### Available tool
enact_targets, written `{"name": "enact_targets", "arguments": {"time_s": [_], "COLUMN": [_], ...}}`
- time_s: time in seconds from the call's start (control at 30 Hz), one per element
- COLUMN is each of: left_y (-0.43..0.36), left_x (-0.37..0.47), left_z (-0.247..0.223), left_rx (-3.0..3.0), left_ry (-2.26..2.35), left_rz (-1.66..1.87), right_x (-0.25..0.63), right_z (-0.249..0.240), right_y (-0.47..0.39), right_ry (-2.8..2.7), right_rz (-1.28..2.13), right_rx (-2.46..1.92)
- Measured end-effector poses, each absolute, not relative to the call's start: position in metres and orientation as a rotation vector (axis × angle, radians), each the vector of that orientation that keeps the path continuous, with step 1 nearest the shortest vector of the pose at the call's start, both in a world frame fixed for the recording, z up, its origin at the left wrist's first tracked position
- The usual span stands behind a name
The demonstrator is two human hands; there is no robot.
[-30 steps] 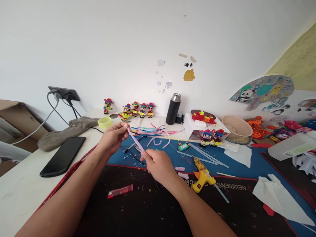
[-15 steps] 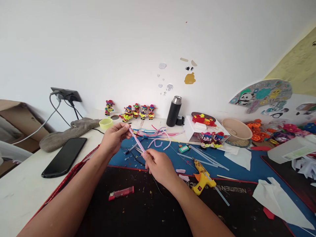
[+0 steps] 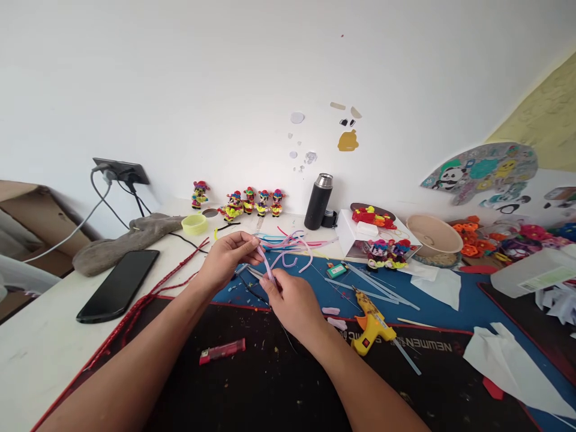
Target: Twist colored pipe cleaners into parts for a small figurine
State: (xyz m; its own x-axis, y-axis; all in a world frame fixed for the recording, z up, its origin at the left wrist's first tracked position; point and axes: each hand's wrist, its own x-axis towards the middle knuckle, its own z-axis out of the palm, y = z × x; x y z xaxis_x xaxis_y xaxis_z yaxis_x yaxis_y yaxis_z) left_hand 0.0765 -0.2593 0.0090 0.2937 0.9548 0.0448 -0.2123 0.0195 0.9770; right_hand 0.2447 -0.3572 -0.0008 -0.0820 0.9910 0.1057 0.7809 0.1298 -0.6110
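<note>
Head camera: a lilac strip (image 3: 267, 264) lies between the two hands, its short visible span running aslant from the left hand (image 3: 230, 257) at the far, left end to the right hand (image 3: 294, 300) at the near, right end. The left hand pinches the far end between thumb and fingertips; the right hand pinches the near part between its thumb and curled fingers. Neither hand is nearer the strip, as both touch it, though the right sits closer to the person. How much of it is hidden within the fingers, I cannot tell. Curled lilac stems (image 3: 311, 259) lie just beyond the right hand, the yellow glue gun (image 3: 375, 329) to its right, and the red lighter (image 3: 223, 351) nearer the person.
</note>
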Motion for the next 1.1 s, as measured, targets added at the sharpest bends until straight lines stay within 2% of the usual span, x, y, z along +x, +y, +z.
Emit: {"name": "enact_targets", "arguments": {"time_s": [0.23, 0.6, 0.83, 1.1], "left_y": [-0.2567, -0.2546, -0.2586, -0.2615], "left_x": [0.0738, 0.0692, 0.0680, 0.0679], "left_z": [0.0062, 0.0062, 0.0042, 0.0054], "left_rx": [1.168, 0.939, 1.029, 1.069], "left_ry": [0.768, 0.638, 0.540, 0.468], "left_rz": [1.096, 1.020, 0.799, 0.757], "right_x": [0.2471, 0.2457, 0.2483, 0.2484], "right_z": [0.0032, -0.0001, -0.0013, 0.0014], "right_y": [-0.3557, -0.3542, -0.3508, -0.3529], "right_ry": [-1.885, -1.407, -1.226, -1.165], "right_rz": [0.711, 1.361, 1.525, 1.688], "right_rx": [-1.634, -1.328, -1.148, -1.043]}}
